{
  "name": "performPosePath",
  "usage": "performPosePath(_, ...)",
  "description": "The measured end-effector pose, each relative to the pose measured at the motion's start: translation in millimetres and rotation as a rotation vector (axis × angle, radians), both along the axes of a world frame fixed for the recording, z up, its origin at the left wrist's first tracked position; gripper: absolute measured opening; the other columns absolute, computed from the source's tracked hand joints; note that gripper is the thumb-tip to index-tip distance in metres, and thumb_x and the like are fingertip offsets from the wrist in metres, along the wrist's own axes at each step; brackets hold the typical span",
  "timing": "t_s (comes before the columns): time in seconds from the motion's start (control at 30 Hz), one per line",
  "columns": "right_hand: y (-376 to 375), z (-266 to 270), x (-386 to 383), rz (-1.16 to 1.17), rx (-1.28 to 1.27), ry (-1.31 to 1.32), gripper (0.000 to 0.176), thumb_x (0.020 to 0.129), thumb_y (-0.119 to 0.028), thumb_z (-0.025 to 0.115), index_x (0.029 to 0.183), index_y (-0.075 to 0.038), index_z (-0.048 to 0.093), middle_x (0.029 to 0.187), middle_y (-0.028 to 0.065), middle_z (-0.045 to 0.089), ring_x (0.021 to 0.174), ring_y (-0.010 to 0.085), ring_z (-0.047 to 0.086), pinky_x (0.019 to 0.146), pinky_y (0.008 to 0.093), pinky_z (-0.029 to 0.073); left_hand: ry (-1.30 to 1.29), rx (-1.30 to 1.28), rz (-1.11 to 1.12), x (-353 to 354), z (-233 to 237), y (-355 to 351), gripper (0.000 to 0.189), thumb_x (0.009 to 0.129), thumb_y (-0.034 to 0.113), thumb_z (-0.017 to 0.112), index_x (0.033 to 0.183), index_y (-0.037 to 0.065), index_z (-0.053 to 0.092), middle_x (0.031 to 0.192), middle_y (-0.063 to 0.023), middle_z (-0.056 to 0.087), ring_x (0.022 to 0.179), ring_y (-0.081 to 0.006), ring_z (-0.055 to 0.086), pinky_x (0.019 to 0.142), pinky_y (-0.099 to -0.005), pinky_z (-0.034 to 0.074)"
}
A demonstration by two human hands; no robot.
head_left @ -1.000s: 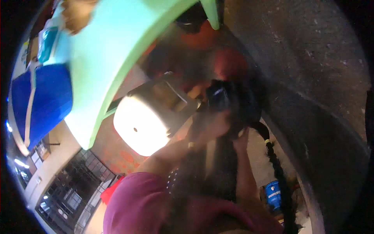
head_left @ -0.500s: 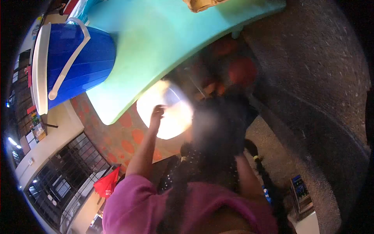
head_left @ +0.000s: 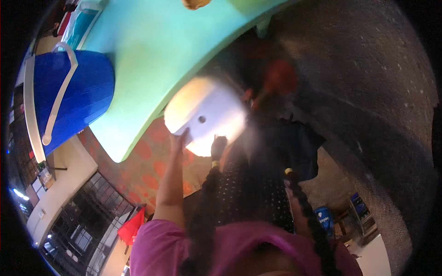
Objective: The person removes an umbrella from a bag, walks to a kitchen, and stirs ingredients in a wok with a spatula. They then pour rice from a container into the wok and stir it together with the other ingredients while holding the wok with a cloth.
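Carefully now, the left hand (head_left: 178, 139), its grip's tightness impossible to tell, should steady the white stool (head_left: 214, 108) touching its fingers, clear of the table (head_left: 147, 69) beyond the grip; the right hand is hidden, its grip unreadable.

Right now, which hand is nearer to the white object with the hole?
Left, it seems. Left hand: at the lower edge of the white object. Right hand: hidden; its forearm shows farther off, lower right.
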State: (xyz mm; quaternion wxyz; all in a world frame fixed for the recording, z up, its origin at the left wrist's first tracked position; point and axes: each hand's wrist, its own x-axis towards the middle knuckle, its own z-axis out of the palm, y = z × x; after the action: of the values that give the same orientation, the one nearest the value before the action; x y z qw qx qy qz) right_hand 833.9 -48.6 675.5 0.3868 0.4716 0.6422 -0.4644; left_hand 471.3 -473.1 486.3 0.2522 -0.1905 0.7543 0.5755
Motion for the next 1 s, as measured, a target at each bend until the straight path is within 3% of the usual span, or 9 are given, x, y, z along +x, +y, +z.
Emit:
performPosePath(0.03, 7, 9, 6, -0.001, 0.003, -0.01, 0.045, 0.087, -0.022, 0.064, 0.124, -0.001, 0.052, 0.112, 0.0114, 0.06, 0.104, 0.0258, 0.057, 0.091, 0.0365, 0.046, -0.082, 0.002, -0.001, 0, 47, 62, 0.066, 0.08, 0.01, 0.074, 0.135, 0.0, 0.04, 0.129, -0.0136, 0.053, 0.114, -0.025, 0.054, 0.094, -0.0382, 0.047)
performPosePath(0.1, 22, 20, 15, 0.003, 0.012, -0.025, 0.045, 0.087, -0.022, 0.064, 0.124, 0.0, 0.052, 0.111, 0.0114, 0.06, 0.103, 0.0256, 0.058, 0.09, 0.0365, 0.046, -0.028, 0.138, -0.15, -10, 11, 115, 0.067, 0.078, 0.007, 0.075, 0.133, -0.001, 0.038, 0.125, -0.0154, 0.054, 0.11, -0.0258, 0.056, 0.093, -0.0382, 0.047)
performPosePath(0.2, 43, 41, 29, 0.012, 0.032, -0.038, 0.045, 0.086, -0.023, 0.064, 0.123, 0.0, 0.052, 0.109, 0.0113, 0.061, 0.101, 0.0254, 0.058, 0.089, 0.0365, 0.047, 0.169, 0.248, -0.133, -24, 49, 235, 0.076, 0.074, 0.007, 0.078, 0.135, 0.002, 0.034, 0.127, -0.0163, 0.051, 0.116, -0.0277, 0.052, 0.097, -0.0403, 0.045)
performPosePath(0.27, 57, 52, 38, 0.01, 0.039, -0.045, 0.045, 0.086, -0.023, 0.064, 0.123, 0.0, 0.052, 0.108, 0.0112, 0.061, 0.1, 0.0252, 0.059, 0.088, 0.0364, 0.047, 0.22, 0.14, -0.125, -18, 20, 281, 0.087, 0.071, 0.006, 0.08, 0.137, 0.001, 0.023, 0.124, -0.0178, 0.052, 0.111, -0.0275, 0.055, 0.092, -0.0397, 0.049)
performPosePath(0.33, 68, 61, 47, 0.003, 0.045, -0.05, 0.045, 0.086, -0.023, 0.064, 0.122, 0.0, 0.053, 0.106, 0.0112, 0.061, 0.099, 0.025, 0.059, 0.087, 0.0364, 0.047, 0.155, 0.241, -0.086, -2, 43, 329, 0.104, 0.067, 0.02, 0.085, 0.141, -0.002, 0.015, 0.13, -0.0226, 0.046, 0.119, -0.0308, 0.05, 0.098, -0.0448, 0.044)
performPosePath(0.4, 77, 67, 56, -0.003, 0.048, -0.049, 0.045, 0.086, -0.023, 0.064, 0.122, 0.0, 0.053, 0.105, 0.0111, 0.062, 0.098, 0.0249, 0.06, 0.086, 0.0364, 0.048, 0.157, 0.082, -0.127, 20, -28, 362, 0.117, 0.061, 0.034, 0.086, 0.143, -0.003, 0.01, 0.136, -0.0255, 0.039, 0.126, -0.0344, 0.042, 0.104, -0.0477, 0.037)
performPosePath(0.53, 86, 70, 71, -0.014, 0.027, -0.049, 0.045, 0.085, -0.024, 0.065, 0.121, 0.0, 0.053, 0.103, 0.011, 0.063, 0.096, 0.0245, 0.061, 0.085, 0.0363, 0.049, -0.076, -0.277, -0.168, 52, 6, 444, 0.129, 0.057, 0.047, 0.086, 0.145, -0.004, 0.007, 0.14, -0.0285, 0.034, 0.131, -0.0403, 0.036, 0.108, -0.0481, 0.033)
performPosePath(0.87, 92, 63, 72, 0.05, -0.023, 0.005, 0.045, 0.084, -0.025, 0.065, 0.119, 0.0, 0.054, 0.097, 0.0108, 0.065, 0.091, 0.0237, 0.063, 0.08, 0.0361, 0.051, 0.142, 0.081, -0.014, 58, -29, 427, 0.119, 0.056, 0.039, 0.089, 0.142, -0.002, 0.018, 0.136, -0.0257, 0.04, 0.127, -0.0382, 0.042, 0.105, -0.0474, 0.036)
performPosePath(1.0, 96, 74, 57, 0.141, -0.027, 0.037, 0.045, 0.083, -0.026, 0.066, 0.118, 0.001, 0.054, 0.095, 0.0107, 0.065, 0.089, 0.0233, 0.064, 0.078, 0.0361, 0.052, 0.142, -0.367, -0.135, 59, -5, 412, 0.08, 0.079, 0.043, 0.073, 0.132, -0.003, 0.035, 0.125, -0.0202, 0.049, 0.117, -0.0334, 0.049, 0.102, -0.0452, 0.039)
